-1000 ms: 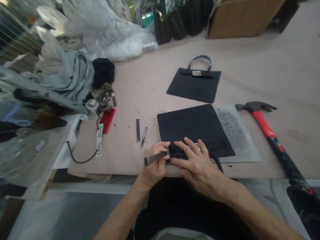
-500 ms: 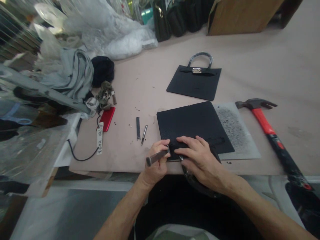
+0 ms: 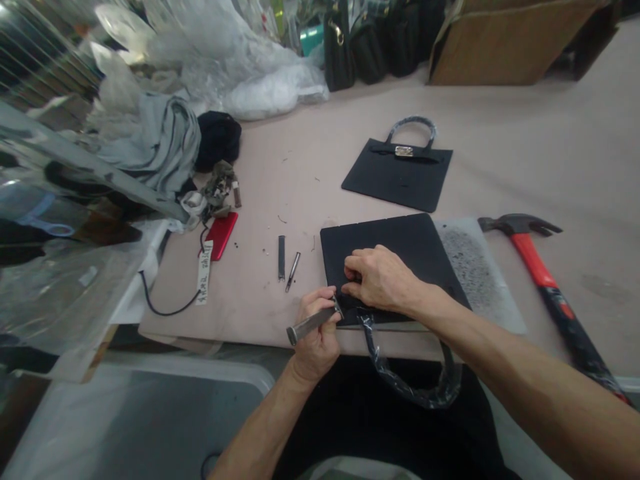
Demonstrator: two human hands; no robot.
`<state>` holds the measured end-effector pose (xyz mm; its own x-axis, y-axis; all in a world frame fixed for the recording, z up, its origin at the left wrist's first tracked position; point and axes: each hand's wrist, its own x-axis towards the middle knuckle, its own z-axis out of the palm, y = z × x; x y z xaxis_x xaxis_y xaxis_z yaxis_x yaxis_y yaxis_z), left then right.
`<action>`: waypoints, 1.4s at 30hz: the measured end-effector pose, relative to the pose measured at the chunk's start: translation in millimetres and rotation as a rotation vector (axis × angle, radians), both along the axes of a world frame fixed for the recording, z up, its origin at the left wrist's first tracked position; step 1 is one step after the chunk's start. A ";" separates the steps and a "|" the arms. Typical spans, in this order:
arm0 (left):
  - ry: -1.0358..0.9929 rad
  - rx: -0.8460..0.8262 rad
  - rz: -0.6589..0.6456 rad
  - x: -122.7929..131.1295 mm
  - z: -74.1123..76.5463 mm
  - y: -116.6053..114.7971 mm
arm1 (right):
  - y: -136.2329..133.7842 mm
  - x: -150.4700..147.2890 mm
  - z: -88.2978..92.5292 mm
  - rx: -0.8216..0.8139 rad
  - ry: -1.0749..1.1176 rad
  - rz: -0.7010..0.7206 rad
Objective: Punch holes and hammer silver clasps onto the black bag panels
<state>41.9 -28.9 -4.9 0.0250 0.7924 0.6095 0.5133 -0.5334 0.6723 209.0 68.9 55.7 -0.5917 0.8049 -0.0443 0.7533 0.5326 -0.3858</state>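
A flat black bag panel [image 3: 400,250] lies at the near edge of the table, on a speckled white pad [image 3: 475,267]. Its plastic-wrapped handle [image 3: 415,387] hangs over the table edge toward me. My left hand [image 3: 315,337] is closed around a metal punch tool [image 3: 313,322], whose tip rests at the panel's near left corner. My right hand [image 3: 380,277] lies on the panel with fingers curled and pinching at its near left part, right beside the tool tip.
A second black panel with handle and metal clasp [image 3: 400,170] lies farther back. A red-handled hammer [image 3: 545,280] lies at the right. Two small metal punches [image 3: 286,263], a red phone [image 3: 220,233], cloth and plastic bags [image 3: 220,60] are at the left. Black bags and a cardboard box [image 3: 510,40] stand behind.
My right hand slid back off the panel's near edge and curled into a pinch. The wrapped handle now hangs free below the table edge. My left hand kept the tool in place.
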 end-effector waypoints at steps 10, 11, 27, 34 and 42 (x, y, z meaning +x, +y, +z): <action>0.019 -0.010 -0.079 -7.5 2.7 6.9 | 14.0 -6.1 13.0 -0.023 -0.173 0.127; 0.019 -0.010 -0.092 -7.8 3.0 7.4 | 15.5 -5.9 14.0 -0.041 -0.174 0.115; 0.039 -0.039 -0.249 -12.5 16.5 24.3 | 26.0 -1.8 7.0 -0.150 -0.067 -0.021; 0.066 -0.116 -0.297 -8.4 24.1 29.6 | 23.7 -0.5 3.8 -0.128 -0.005 -0.044; 0.072 -0.130 -0.307 -12.0 18.7 30.6 | 8.2 11.0 -9.5 -0.164 0.407 -0.167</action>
<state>29.9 1.7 13.8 0.3135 0.8124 0.4916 0.3911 -0.5823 0.7127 220.1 77.1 46.2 -0.4503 0.8924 0.0301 0.5936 0.3244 -0.7364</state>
